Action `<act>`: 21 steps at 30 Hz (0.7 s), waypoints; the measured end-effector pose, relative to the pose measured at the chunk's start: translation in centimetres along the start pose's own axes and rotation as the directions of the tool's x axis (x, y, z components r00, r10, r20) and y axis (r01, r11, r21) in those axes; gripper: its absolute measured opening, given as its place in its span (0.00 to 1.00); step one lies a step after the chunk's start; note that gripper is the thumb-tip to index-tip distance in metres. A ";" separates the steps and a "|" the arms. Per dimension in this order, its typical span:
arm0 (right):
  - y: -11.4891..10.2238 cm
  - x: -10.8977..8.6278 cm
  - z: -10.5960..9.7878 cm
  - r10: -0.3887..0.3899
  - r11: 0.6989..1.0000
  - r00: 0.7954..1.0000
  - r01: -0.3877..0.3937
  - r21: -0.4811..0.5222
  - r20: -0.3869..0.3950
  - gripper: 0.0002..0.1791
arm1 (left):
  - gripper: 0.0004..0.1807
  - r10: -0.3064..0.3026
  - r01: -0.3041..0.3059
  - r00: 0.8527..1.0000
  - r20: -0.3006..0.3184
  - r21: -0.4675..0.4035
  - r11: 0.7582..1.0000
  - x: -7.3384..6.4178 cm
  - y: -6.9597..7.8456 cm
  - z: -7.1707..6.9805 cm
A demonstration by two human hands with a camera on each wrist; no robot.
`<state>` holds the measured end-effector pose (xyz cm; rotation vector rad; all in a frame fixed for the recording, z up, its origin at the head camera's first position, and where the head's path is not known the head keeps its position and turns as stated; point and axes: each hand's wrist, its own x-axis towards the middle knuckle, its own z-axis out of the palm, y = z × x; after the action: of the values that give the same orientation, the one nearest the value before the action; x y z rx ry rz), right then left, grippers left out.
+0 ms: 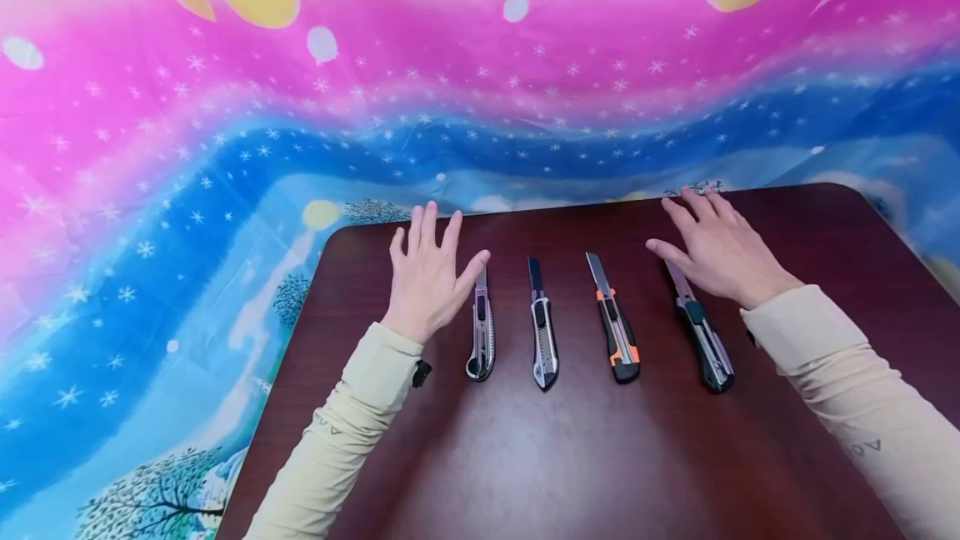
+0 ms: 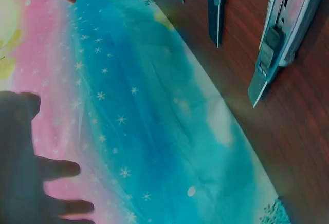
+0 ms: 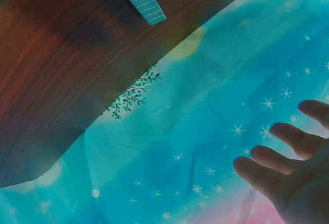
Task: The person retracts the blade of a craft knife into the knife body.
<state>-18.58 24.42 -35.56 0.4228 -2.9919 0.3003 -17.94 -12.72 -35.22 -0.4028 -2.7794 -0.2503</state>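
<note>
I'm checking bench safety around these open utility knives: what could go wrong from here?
In the head view, the bare right hand overlaps the grey blade of the rightmost, black and silver utility knife; pressing down might cut it.
The thumb of the bare left hand overlaps the blade end of the leftmost, silver utility knife and might get nicked.
The orange and black utility knife lies blade out on the glossy brown table; a bump might swing it.

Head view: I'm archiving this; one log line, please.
left hand, right hand: outstretched, holding nothing | four metal-bladed utility knives: lined up, blades exposed | glossy dark-brown table: beneath
</note>
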 end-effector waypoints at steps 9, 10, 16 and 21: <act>0.2 -0.9 -0.3 -0.012 1.000 0.990 0.014 0.013 -0.142 0.11 | 0.09 0.251 -0.284 0.923 -0.293 -0.075 0.956 0.4 5.2 1.6; 0.3 -1.1 -0.3 0.008 0.999 0.990 -0.002 0.042 -0.144 0.10 | 0.08 0.247 -0.286 0.929 -0.275 -0.109 0.952 0.2 5.9 1.9; 1.7 -2.8 -0.1 0.186 0.941 0.981 -0.164 0.296 -0.047 0.15 | 0.11 0.219 -0.196 0.976 -0.001 -0.449 0.872 -0.9 10.9 4.0; 3.0 -4.6 0.2 0.230 0.860 0.952 -0.296 0.416 0.203 0.23 | 0.12 0.393 -0.261 0.907 0.150 -0.532 0.805 -2.7 14.4 6.1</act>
<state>-15.02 28.44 -36.89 0.0600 -3.1072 1.0343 -12.86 1.53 -40.07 -1.1096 -2.7844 -0.9046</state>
